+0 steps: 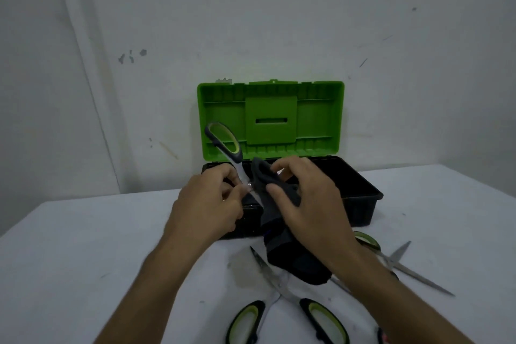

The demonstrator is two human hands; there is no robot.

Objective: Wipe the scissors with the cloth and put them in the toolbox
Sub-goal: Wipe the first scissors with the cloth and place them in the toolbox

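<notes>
Holding a pair of scissors point(227, 148) just in front of an open toolbox point(360, 198), a person works with both bare hands over a white worktop point(83, 246). The left hand point(208, 204) is clamped on the scissors near the pivot, with one green-and-black handle loop tilted up and to the left, in front of the toolbox's raised green lid. The right hand point(310, 201) is closed around a dark cloth point(282, 220), which is pressed against the scissors and hangs down toward the worktop. The toolbox's black base looks empty where it shows. Nearer the person than the toolbox, a second pair of scissors point(276, 304) lies open on the worktop, and a third pair point(402, 265) lies to the right, partly hidden by the right forearm.
</notes>
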